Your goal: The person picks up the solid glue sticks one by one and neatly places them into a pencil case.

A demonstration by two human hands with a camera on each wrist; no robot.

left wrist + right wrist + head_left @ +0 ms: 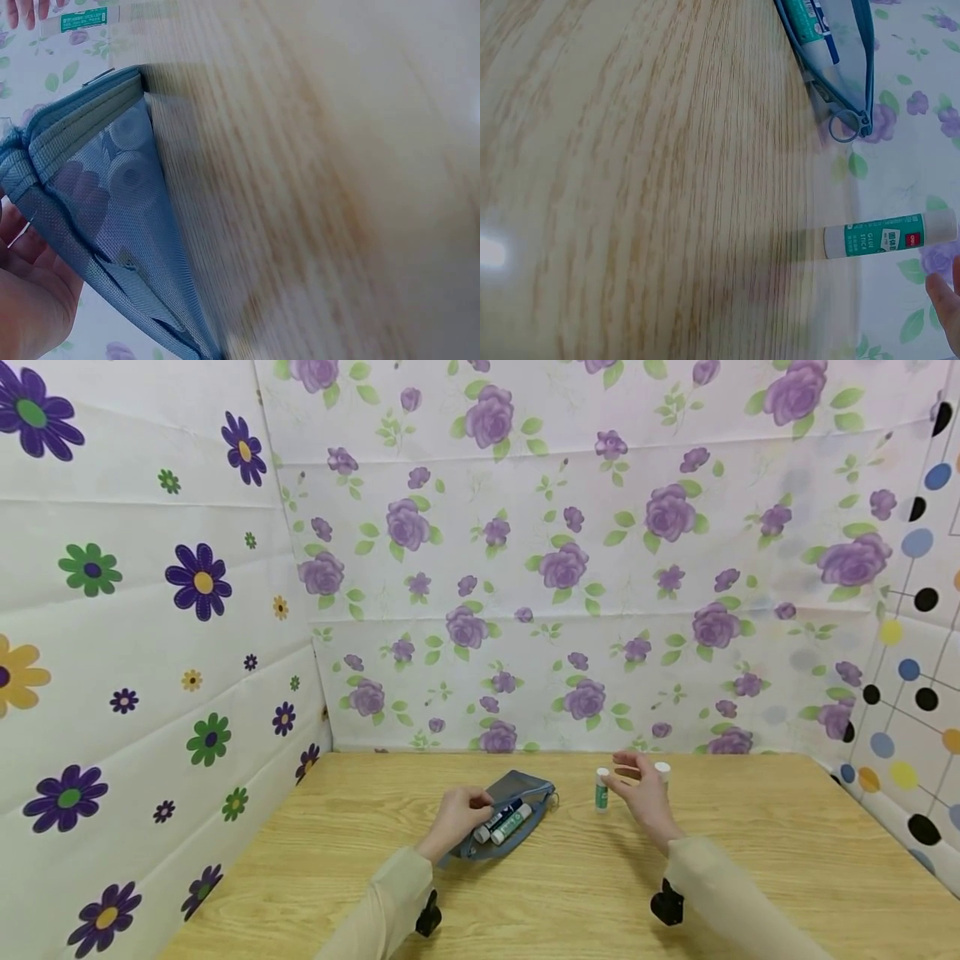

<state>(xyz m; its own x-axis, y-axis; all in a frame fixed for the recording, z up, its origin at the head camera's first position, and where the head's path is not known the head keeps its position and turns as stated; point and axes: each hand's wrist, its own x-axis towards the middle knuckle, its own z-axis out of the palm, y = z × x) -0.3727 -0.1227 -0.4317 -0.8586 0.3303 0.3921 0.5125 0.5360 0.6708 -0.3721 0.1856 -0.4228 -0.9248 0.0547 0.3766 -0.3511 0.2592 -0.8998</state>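
A blue mesh zip pouch (pixel 517 787) lies open on the table, with a green-labelled glue stick (pixel 512 824) and a dark blue-labelled stick (pixel 504 815) inside. At its left side, my left hand (pixel 452 820) holds the pouch's edge; some fingers show through the mesh in the left wrist view. A white-capped green glue stick (pixel 885 234) stands upright right of the pouch. My right hand (pixel 643 795) is beside it, fingers spread and slightly bent, a fingertip just short of the cap. Behind that hand a second white-capped stick (pixel 662 768) is mostly hidden.
The wooden table (pixel 570 893) runs back to a flowered cloth wall (pixel 525 652). Patterned cloths also close off the left and right sides. A metal ring (pixel 845 126) hangs at the pouch's zip end.
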